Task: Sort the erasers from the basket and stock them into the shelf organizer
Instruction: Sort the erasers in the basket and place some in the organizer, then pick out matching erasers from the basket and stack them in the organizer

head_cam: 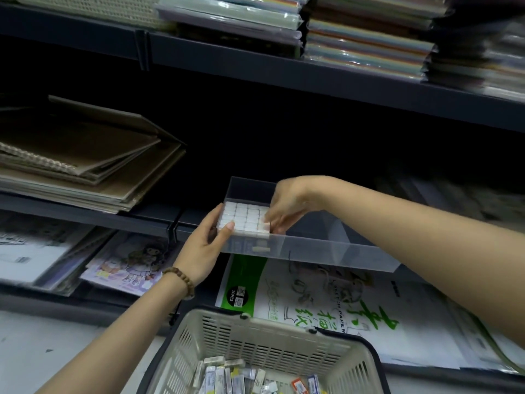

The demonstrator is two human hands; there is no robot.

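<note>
The organizer point(326, 251), a clear tray with dividers, sits at the front edge of the dark middle shelf point(159, 220). Its left compartment holds white erasers point(244, 218) packed upright in a tight grid that fills the front part, while the back part shows bare floor. The left hand point(204, 245), with a bead bracelet point(181, 280) on its wrist, holds the organizer's front left corner: its grip is curled round the wall, with the thumb lying over the nearest row of the grid. The right hand point(287, 206) reaches in from the right with its fingers bent down. Its grip pinches one eraser point(265, 226) at the grid's front right corner, though motion blur hides just how the fingertips lie. Below the hands stands the beige basket point(255, 331), with a dark handle along its rim, holding loose wrapped erasers point(235, 376) in mixed colours on its bottom. A green and white sketch paper pack point(312, 302) lies on the lower shelf between organizer and basket. Brown notebooks point(79, 166) are stacked at the left of the middle shelf, and wrapped coloured paper point(363, 44) is piled on the shelf above.
</note>
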